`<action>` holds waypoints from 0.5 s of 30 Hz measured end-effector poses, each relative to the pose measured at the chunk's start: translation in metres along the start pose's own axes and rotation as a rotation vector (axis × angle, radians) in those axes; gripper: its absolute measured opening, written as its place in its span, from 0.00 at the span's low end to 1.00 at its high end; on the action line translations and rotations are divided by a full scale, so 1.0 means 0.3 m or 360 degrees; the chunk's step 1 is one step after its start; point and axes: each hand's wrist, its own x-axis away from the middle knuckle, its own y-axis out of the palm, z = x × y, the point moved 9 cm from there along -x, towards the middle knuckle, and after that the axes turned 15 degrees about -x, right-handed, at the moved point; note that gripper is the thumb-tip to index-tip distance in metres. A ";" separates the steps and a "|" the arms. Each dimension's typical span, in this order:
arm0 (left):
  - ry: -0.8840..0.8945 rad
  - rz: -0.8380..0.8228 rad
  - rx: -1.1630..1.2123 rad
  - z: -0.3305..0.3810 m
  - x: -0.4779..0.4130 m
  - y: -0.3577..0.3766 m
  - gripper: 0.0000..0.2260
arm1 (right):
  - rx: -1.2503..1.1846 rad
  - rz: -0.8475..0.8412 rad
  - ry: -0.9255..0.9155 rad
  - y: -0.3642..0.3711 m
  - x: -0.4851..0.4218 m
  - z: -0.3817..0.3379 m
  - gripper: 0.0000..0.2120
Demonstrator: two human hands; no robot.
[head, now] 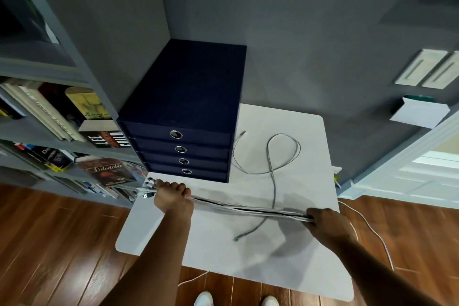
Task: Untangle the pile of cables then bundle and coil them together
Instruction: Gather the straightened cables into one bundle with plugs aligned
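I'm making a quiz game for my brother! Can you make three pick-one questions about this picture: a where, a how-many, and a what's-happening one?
1. Where on the white rounded table does the navy blue fabric drawer box stand?
A. front right corner
B. back left corner
C. middle
2. How many drawers does the box have?
A. two
B. four
C. six
3. How is the bundle of white and grey cables?
A. lying loose
B. coiled in a ring
C. stretched between two hands
Answers: 1 B, it sits at the far left edge. 2 B, four round metal pulls show. 3 C, the left hand and the right hand each grip it.
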 end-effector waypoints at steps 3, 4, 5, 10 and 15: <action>-0.0039 -0.0041 -0.0015 -0.052 0.022 0.031 0.20 | -0.0117 0.0073 0.0195 -0.005 -0.005 0.060 0.13; -0.0047 -0.0062 -0.0010 -0.059 0.026 0.043 0.20 | -0.0104 0.0105 0.0234 -0.020 -0.004 0.064 0.13; -0.0045 -0.0080 0.0001 -0.058 0.031 0.055 0.21 | -0.0060 0.0159 0.0252 -0.045 -0.003 0.063 0.13; 0.0085 -0.0123 -0.0046 -0.014 0.082 0.093 0.20 | 0.0021 0.0120 0.0239 -0.068 -0.009 0.036 0.11; 0.0369 -0.0270 -0.0266 0.012 0.151 0.135 0.21 | -0.0083 -0.0266 0.0078 0.033 -0.039 0.024 0.33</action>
